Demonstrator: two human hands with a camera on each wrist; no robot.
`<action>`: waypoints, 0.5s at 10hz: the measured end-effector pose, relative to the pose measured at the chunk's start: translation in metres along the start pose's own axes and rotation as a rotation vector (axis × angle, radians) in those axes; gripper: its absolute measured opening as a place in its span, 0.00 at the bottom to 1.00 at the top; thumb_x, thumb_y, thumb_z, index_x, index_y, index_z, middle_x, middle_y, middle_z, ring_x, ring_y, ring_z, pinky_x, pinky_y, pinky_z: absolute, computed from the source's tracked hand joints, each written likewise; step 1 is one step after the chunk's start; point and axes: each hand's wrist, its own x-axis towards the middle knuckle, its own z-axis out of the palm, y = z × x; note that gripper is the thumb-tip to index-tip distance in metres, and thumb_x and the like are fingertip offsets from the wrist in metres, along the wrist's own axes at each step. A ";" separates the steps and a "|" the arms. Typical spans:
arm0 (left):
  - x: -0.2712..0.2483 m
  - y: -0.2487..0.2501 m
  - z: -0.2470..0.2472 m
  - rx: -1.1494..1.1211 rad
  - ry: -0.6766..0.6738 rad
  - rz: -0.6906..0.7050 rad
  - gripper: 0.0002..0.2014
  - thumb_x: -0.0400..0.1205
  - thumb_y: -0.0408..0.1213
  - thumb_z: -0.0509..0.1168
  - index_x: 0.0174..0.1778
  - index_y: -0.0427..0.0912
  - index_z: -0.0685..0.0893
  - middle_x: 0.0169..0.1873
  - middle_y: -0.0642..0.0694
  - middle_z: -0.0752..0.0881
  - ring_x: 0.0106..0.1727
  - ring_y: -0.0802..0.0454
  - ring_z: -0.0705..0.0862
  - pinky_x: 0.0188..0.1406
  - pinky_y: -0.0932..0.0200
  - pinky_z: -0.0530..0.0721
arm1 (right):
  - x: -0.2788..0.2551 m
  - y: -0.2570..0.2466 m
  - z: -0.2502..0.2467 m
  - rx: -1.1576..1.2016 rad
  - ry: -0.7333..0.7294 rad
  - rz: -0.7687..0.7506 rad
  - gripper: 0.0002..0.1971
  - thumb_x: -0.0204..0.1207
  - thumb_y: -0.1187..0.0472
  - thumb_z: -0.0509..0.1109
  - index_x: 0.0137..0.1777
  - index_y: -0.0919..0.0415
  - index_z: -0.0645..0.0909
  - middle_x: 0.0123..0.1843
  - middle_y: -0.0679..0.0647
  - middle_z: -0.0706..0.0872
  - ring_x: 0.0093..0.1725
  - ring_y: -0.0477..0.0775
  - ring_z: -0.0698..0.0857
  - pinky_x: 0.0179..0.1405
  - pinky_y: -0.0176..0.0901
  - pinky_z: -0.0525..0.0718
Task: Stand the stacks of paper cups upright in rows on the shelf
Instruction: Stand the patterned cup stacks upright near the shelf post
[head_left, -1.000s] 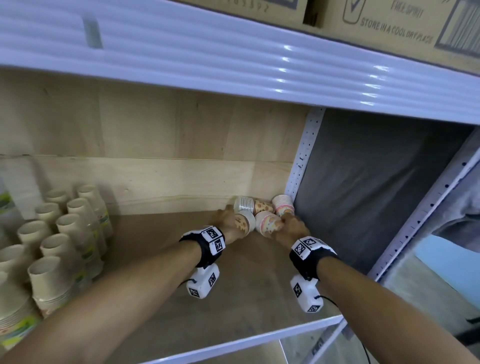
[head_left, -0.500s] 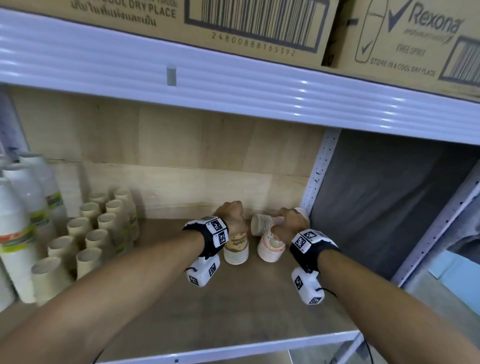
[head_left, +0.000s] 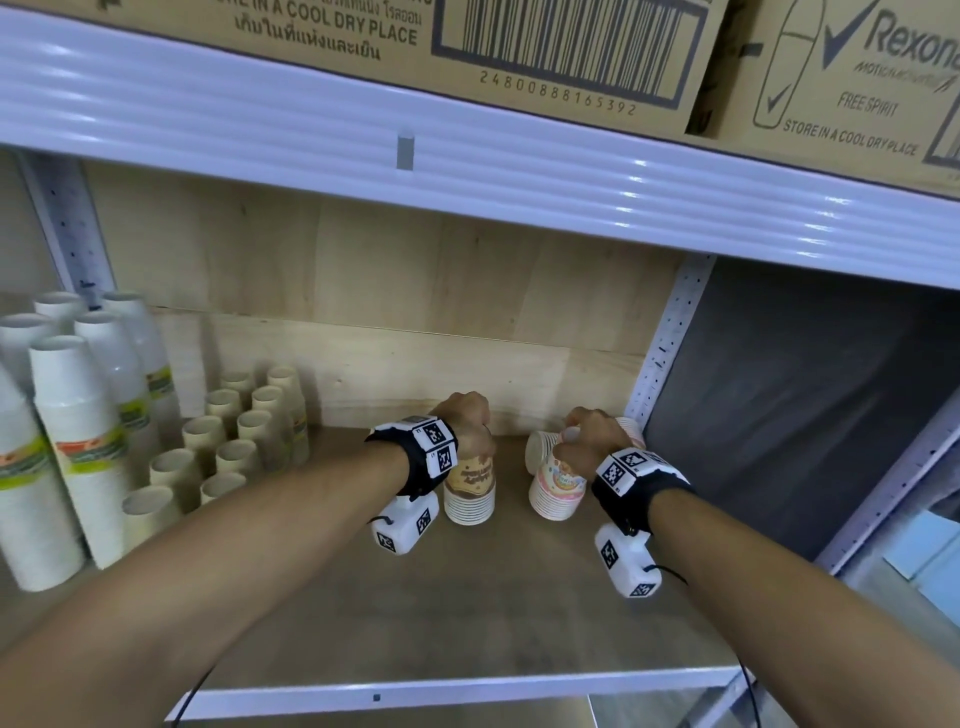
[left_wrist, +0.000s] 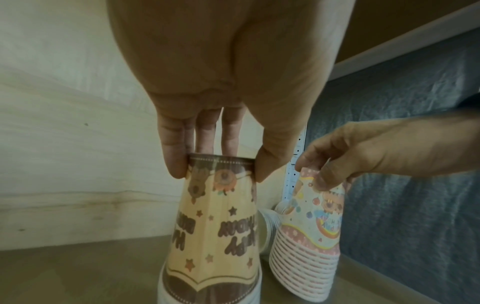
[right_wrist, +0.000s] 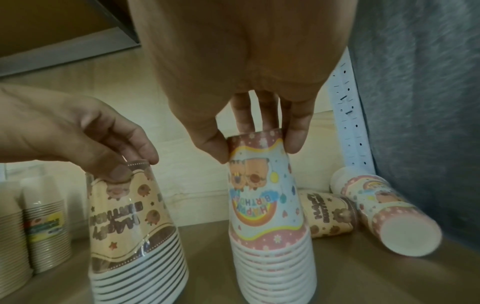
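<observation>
Two wrapped stacks of birthday cups stand rim-down on the wooden shelf (head_left: 467, 597). My left hand (head_left: 470, 423) pinches the top of the brown stack (head_left: 469, 491) from above; thumb and fingers (left_wrist: 176, 164) close round its upper end (left_wrist: 215, 236). My right hand (head_left: 592, 436) grips the top of the pink stack (head_left: 557, 491) the same way, as the right wrist view shows (right_wrist: 267, 216). Behind them, in the back right corner, a brown stack (right_wrist: 330, 216) and a pink stack (right_wrist: 384, 214) lie on their sides.
Several plain beige cup stacks (head_left: 244, 436) stand in rows at the left, with tall white stacks (head_left: 78, 441) further left. A perforated post (head_left: 670, 338) and a grey cloth bound the right side. The upper shelf edge (head_left: 467, 156) carries cardboard boxes.
A second ago both hands gripped stacks lying in the back corner. The two stacks have been tipped upright and drawn forward, and they now stand on the shelf.
</observation>
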 end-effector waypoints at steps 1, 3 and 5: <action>0.000 -0.004 -0.007 0.013 0.001 0.003 0.18 0.72 0.40 0.74 0.56 0.39 0.84 0.54 0.43 0.85 0.51 0.43 0.86 0.46 0.53 0.88 | -0.001 -0.014 -0.003 0.018 -0.016 -0.030 0.19 0.69 0.55 0.71 0.60 0.57 0.80 0.56 0.57 0.84 0.56 0.61 0.85 0.54 0.52 0.87; -0.001 -0.021 -0.027 0.078 -0.028 -0.031 0.18 0.72 0.39 0.75 0.55 0.41 0.81 0.52 0.44 0.78 0.50 0.47 0.81 0.45 0.56 0.84 | -0.002 -0.056 0.002 0.050 -0.051 -0.151 0.13 0.71 0.60 0.70 0.55 0.61 0.82 0.53 0.59 0.85 0.53 0.61 0.86 0.52 0.53 0.88; -0.008 -0.050 -0.047 0.189 -0.010 -0.080 0.12 0.73 0.37 0.76 0.39 0.49 0.77 0.46 0.47 0.80 0.44 0.52 0.80 0.36 0.64 0.80 | -0.004 -0.100 0.018 0.030 -0.110 -0.230 0.17 0.74 0.61 0.68 0.63 0.62 0.81 0.60 0.59 0.83 0.58 0.60 0.84 0.55 0.49 0.86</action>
